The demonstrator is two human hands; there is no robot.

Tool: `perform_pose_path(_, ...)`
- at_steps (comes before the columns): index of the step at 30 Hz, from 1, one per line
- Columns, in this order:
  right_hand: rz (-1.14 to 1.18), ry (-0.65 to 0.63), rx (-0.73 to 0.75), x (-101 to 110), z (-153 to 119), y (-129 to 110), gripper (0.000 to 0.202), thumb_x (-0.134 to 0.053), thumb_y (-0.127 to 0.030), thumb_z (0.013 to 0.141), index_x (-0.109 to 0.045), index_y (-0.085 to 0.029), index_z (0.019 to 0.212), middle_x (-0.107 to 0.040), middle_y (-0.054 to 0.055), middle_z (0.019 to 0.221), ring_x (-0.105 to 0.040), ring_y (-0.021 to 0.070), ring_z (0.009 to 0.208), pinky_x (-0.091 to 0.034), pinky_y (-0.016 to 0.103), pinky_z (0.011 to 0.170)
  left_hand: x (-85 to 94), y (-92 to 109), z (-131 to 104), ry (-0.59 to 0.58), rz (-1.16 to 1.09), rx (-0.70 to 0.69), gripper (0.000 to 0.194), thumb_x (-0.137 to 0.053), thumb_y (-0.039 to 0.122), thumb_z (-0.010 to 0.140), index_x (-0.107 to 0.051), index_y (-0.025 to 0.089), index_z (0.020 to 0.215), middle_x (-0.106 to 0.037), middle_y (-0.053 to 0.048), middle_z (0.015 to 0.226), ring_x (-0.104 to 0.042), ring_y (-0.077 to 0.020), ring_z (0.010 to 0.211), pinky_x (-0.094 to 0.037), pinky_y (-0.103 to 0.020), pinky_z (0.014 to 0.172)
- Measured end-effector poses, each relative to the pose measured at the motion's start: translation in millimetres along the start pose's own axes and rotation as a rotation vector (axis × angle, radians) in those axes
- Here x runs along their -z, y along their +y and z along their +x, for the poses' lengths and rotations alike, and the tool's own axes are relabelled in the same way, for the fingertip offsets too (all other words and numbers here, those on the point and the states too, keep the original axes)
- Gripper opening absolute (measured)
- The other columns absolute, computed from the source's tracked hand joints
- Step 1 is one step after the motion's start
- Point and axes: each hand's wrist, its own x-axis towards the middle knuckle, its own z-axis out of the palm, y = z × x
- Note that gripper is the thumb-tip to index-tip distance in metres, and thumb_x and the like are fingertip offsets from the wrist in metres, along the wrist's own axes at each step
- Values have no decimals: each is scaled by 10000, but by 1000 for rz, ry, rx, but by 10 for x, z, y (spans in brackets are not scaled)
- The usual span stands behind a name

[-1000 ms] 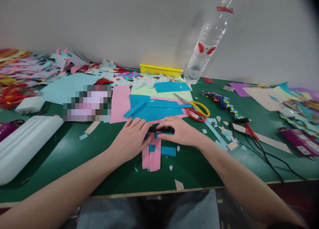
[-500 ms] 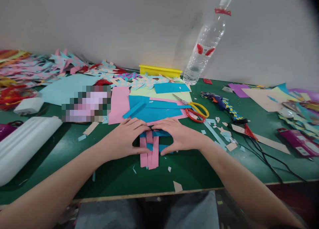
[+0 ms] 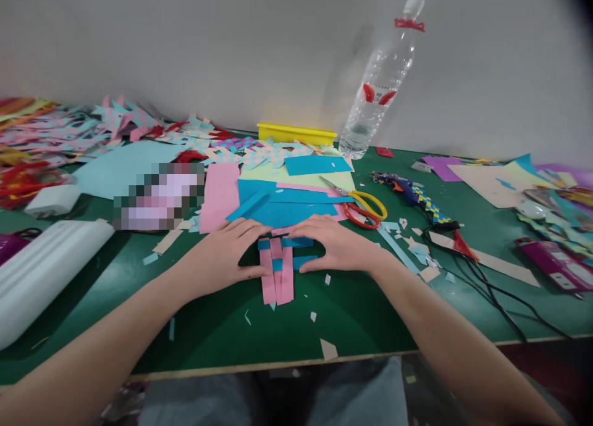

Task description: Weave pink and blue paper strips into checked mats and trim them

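Note:
Pink paper strips [image 3: 288, 278] run toward me and cross blue paper strips [image 3: 303, 243] in a small loose weave on the table. My left hand [image 3: 234, 248] curves round its left side, thumb on the left pink strip and fingertips at the far edge. On the other side my right hand [image 3: 338, 244] has its thumb by the end of the nearer blue strip and its fingers over the far edge. Both hands hold the weave between thumb and fingers, which partly hide its far edge. The near ends of the pink strips lie uncovered.
Scissors [image 3: 365, 207] with yellow and red handles lie behind my right hand, near blue sheets [image 3: 287, 215]. A tall plastic bottle [image 3: 380, 86] stands at the wall. Left are a white case [image 3: 50, 271] and paper strips; black cords [image 3: 491, 302] lie right.
The weave has moved slightly away from me. My hands have shifted a little, and more of the blue strips' right ends shows.

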Motion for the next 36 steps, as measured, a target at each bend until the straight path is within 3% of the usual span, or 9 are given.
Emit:
perform_pose_path(10,86,-1,58,-5,1,-6,592,-692,-425,818,-507,-247,1351,-530,81,1397,-473,246,1267,-302,447,1082,63,34,-33,5,-11,58,678,-552,757,736,-604,193,1109,-651,-87,1092,-623,-261,948,-450,-384,840)
perform_pose_path(20,114,-9,20,-33,16,21,612,-681,-479,811,-511,-201,1328,-526,94,1388,-453,244,1270,-312,435,1079,62,68,-27,-47,-44,77,633,-554,747,747,-589,202,1067,-648,-77,1087,-614,-264,959,-444,-381,826)
perform_pose_path(27,96,-7,26,-36,22,6,573,-668,-456,830,-513,-214,1325,-532,88,1377,-458,246,1259,-314,430,1073,47,90,-23,-55,-40,69,761,-564,779,704,-548,179,1172,-625,-106,1155,-593,-294,1040,-439,-402,871)
perform_pose_path(30,85,1,33,-43,26,-8,516,-629,-422,870,-512,-210,1327,-537,92,1369,-463,241,1255,-309,434,1078,18,121,-12,-63,-37,44,743,-566,769,713,-556,176,1161,-619,-100,1147,-587,-291,1045,-427,-413,898)
perform_pose_path(36,45,-14,29,-31,6,-1,500,-595,-410,896,-491,-212,1343,-539,105,1354,-461,254,1248,-327,467,1069,-39,148,-4,-35,-7,48,724,-567,688,786,-450,215,1322,-574,-103,1247,-536,-299,1142,-407,-440,953)
